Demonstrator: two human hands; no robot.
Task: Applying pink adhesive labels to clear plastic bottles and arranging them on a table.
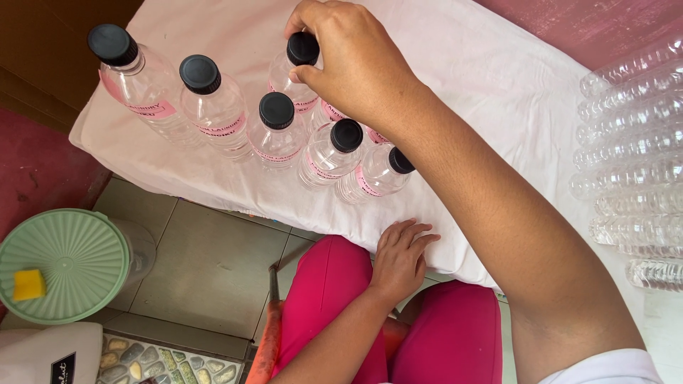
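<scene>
Several clear plastic bottles with black caps and pink labels stand grouped on a white cloth-covered table. My right hand reaches over them, its fingers closed on the black cap of the rear bottle. Closest to it are a capped bottle in front and another to the right. One bottle lies half under my forearm. My left hand rests flat on my pink-trousered knee at the table's near edge, fingers apart, holding nothing.
A stack of empty clear bottles lies on its side at the table's right end. On the tiled floor to the left stand a tub with a green ribbed lid, a yellow sponge on it, and a white container.
</scene>
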